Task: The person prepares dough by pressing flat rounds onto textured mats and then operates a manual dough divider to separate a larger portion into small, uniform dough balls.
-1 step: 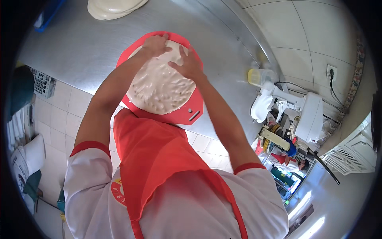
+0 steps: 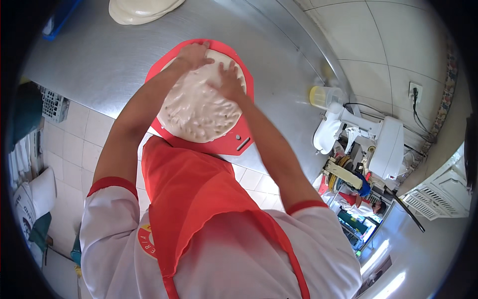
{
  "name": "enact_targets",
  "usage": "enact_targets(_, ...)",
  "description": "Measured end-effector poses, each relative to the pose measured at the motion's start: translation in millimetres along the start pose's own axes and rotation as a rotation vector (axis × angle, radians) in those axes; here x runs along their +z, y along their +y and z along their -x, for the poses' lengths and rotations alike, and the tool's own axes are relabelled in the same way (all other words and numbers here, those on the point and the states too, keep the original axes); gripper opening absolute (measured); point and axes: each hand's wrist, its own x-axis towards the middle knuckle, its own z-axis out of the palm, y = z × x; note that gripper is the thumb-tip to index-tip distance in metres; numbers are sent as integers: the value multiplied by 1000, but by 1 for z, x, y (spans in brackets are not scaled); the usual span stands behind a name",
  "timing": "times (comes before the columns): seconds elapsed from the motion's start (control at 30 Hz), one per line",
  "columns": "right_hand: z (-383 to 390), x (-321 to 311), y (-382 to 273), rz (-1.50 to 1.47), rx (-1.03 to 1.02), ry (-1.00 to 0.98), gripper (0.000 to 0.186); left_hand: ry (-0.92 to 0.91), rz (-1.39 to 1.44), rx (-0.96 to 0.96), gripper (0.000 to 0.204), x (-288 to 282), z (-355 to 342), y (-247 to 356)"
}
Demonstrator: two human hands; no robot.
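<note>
A round, flat sheet of pale dough lies on a red board with a slot and a small hole at its near right corner. Finger dents cover the near part of the dough. My left hand rests at the far left edge of the dough, thumb stretched toward the middle and fingers reaching the board's far rim. On the right part of the dough is my right hand, its fingers spread and slightly blurred. Neither hand grips anything.
The board sits at the near edge of a steel table. Another dough piece lies at the far left, near a blue container. To the right stand a clear tub with a yellow end and a white stand mixer.
My right hand has shifted left from the board's right rim onto the dough, with its fingers spread. My left hand stays almost in the same place.
</note>
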Motion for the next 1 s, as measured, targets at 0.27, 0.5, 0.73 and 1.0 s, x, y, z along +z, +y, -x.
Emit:
enact_targets(0.27,1,-20,-34,374,-80,-74,105,161,76,-215,71,-2,12,-21)
enact_targets(0.5,-15,-19,-60,407,-184,-188,100,39,258,-480,72,-17,39,-24)
enact_targets(0.73,43,32,12,276,-128,302,64,374,-122,17,83,53,140,-11)
enact_targets(1.0,98,47,-53,77,491,19,84,-254,-37,175,65,-21,-30,23)
